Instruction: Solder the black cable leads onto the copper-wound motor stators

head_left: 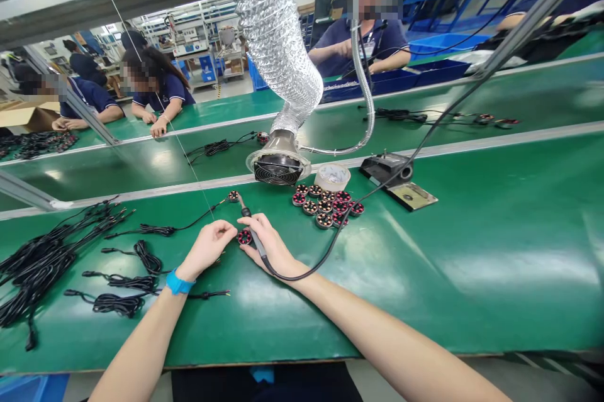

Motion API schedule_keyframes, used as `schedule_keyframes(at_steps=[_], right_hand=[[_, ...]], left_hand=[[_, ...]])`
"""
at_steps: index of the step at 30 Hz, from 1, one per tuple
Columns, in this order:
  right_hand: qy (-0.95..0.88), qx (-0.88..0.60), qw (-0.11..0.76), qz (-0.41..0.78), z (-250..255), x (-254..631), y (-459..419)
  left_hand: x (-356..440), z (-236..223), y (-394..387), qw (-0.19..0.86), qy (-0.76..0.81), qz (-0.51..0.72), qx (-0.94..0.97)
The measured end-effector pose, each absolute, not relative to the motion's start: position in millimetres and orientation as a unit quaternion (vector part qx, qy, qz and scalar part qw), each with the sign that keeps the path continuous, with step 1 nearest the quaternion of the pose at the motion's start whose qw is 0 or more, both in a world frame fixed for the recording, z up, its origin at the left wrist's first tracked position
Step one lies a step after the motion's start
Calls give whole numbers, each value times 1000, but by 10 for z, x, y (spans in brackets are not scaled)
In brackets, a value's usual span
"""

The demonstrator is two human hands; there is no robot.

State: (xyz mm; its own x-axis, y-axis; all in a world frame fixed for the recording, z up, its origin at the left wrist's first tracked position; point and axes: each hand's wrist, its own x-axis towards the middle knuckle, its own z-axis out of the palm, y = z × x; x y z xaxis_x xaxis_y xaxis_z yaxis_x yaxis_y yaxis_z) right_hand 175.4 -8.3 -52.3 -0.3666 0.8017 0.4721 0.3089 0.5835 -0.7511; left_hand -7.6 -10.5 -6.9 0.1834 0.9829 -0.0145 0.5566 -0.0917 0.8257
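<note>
My right hand point(268, 241) is wrapped round a soldering iron point(256, 241), its tip pointing away from me. Beside its fingers, a small round motor stator point(244, 237) with red coils sits between my two hands. The fingertips of my left hand point(210, 248) are pinched together close to this stator. A thin solder wire point(191, 166) hangs from above and runs down into the left hand; the pinch itself is partly hidden. Just beyond the iron's tip lies another stator point(233, 196), joined to a black cable point(160, 229).
Several stators point(324, 207) cluster by a tape roll point(332, 177). An iron stand point(387, 169) is at right, a fume extractor point(278, 160) overhead. Black cables point(42, 257) pile at left; coiled cables point(117, 303) lie nearer. The iron's cord crosses my right forearm. Co-workers sit opposite.
</note>
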Motion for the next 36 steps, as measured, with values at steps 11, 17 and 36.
schedule_keyframes(at_steps=[11, 17, 36], right_hand=[[-830, -350, 399, 172, -470, 1698, -168], [-866, -338, 363, 55, -474, 1680, -207], [-852, -346, 381, 96, -530, 1652, -179]], left_hand=[[49, -97, -136, 236, 604, 271, 712], [85, -59, -205, 170, 602, 265, 733], [46, -64, -185, 201, 589, 291, 727]])
